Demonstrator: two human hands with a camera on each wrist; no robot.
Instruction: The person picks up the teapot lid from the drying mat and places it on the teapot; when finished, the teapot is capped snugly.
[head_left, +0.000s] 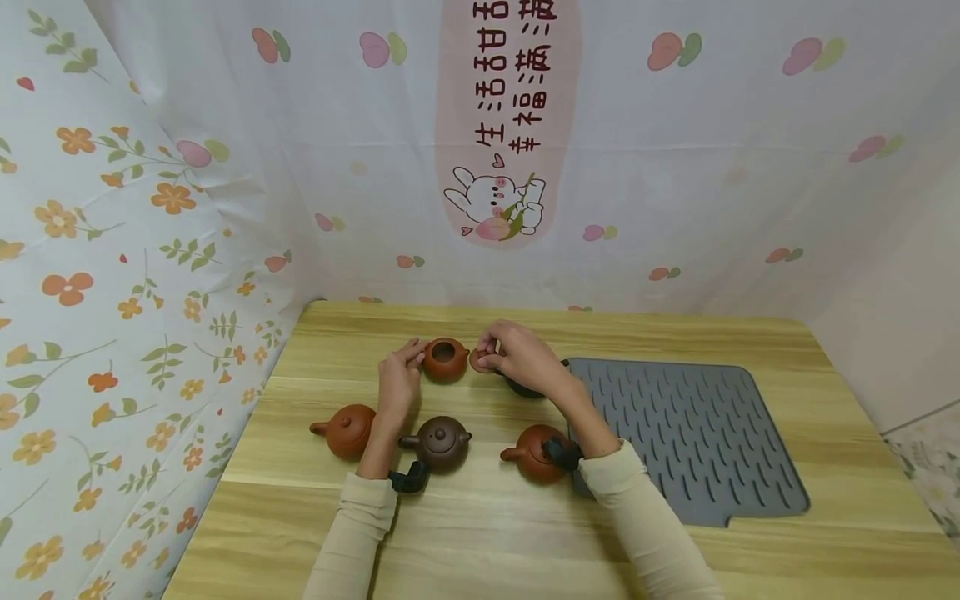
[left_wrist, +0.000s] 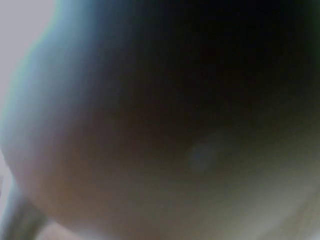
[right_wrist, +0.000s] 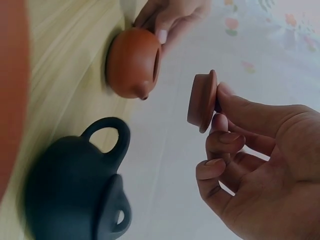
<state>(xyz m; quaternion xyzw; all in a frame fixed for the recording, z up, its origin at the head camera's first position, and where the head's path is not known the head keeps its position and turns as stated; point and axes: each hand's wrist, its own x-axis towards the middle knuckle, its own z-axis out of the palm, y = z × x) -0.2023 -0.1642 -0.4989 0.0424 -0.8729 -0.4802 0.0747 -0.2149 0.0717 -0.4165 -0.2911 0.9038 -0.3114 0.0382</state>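
Note:
My left hand (head_left: 400, 382) grips an orange-brown clay teapot (head_left: 447, 374) at its handle side; the handle itself is hidden behind the fingers. The teapot stands on the wooden table with its round mouth uncovered and its spout toward the right. Between thumb and fingertips, my right hand (right_wrist: 270, 155) pinches the knob of a clay teapot lid (right_wrist: 200, 100). In the right wrist view this lid is held in the air, tilted on edge, apart from the teapot. A black teapot (right_wrist: 67, 185) is close below the right hand. Only a dark blur fills the left wrist view.
A dark brown teapot (head_left: 442, 446) stands beside the left wrist, and an orange one (head_left: 348, 433) lies left of that forearm. Another orange teapot (head_left: 536, 454) is under the right wrist. A grey ridged mat (head_left: 675, 433) covers the table's right side. Printed cloth hangs behind.

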